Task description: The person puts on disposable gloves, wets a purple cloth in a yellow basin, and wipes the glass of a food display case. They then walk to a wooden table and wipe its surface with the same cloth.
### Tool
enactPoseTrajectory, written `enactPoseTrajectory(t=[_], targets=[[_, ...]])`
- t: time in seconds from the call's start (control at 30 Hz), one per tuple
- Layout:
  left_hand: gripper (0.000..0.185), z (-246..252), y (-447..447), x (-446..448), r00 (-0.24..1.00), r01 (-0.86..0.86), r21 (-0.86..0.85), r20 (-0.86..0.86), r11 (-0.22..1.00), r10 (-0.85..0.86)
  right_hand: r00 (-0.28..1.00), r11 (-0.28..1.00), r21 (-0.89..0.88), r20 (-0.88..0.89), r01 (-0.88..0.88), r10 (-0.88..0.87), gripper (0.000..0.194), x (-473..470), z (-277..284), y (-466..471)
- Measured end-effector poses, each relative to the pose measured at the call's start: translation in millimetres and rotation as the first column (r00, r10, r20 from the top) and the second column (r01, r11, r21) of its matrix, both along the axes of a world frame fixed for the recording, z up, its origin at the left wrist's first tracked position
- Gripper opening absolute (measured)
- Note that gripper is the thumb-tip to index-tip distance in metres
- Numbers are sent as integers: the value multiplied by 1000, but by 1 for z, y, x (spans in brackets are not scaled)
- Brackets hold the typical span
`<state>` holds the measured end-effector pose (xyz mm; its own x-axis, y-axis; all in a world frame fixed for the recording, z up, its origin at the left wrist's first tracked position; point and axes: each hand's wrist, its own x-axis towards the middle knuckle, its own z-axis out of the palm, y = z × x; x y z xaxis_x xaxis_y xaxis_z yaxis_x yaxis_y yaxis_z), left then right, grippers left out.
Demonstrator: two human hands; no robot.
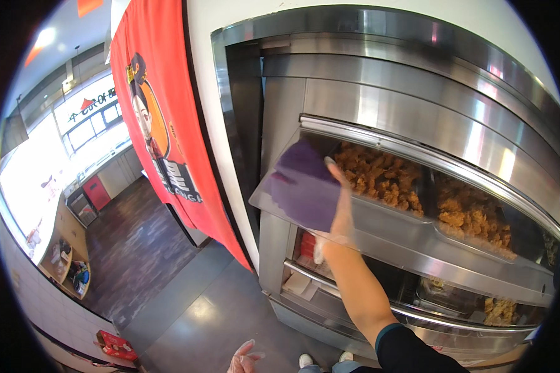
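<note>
My right hand [343,205], in a clear plastic glove, grips a purple cloth [308,205]. The cloth lies spread against the left part of a transparent panel [401,224] on a stainless-steel food display cabinet [280,102]. Behind the panel sit trays of fried, breaded food, one heap [382,177] just right of my hand and another [471,221] farther right. At the bottom edge, my left hand [245,358] is also gloved and partly cut off. Its fingers are loosely bent and apart, with nothing seen in them.
Below the panel, a lower shelf with a metal rail [429,317] holds a clear container [448,293] and more food. A red printed curtain [163,121] hangs beside the cabinet on the left. A red box [116,345] stands on the floor near the tiled wall.
</note>
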<state>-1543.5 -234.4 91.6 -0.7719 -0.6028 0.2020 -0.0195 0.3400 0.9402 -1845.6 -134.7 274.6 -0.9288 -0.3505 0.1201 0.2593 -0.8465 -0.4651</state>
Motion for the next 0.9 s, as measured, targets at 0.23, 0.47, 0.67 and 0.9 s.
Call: enactPoseTrajectory(t=[0.23,0.47,0.67,0.9], targets=[[35,15,15,-39,969,230,1,-90,973,-229,833,836,13,-90,549,-546,42,28,-18,117],[34,4,-2,-63,942,307,-124,-101,944,-320,567,607,32,-400,794,-720,36,61,-45,214],[36,1,-29,-48,976,200,44,-97,979,-195,646,677,78,-395,732,-654,37,40,-56,148],[38,-7,-42,-8,998,-66,92,16,994,65,933,926,116,-61,359,-354,46,-5,-29,4]])
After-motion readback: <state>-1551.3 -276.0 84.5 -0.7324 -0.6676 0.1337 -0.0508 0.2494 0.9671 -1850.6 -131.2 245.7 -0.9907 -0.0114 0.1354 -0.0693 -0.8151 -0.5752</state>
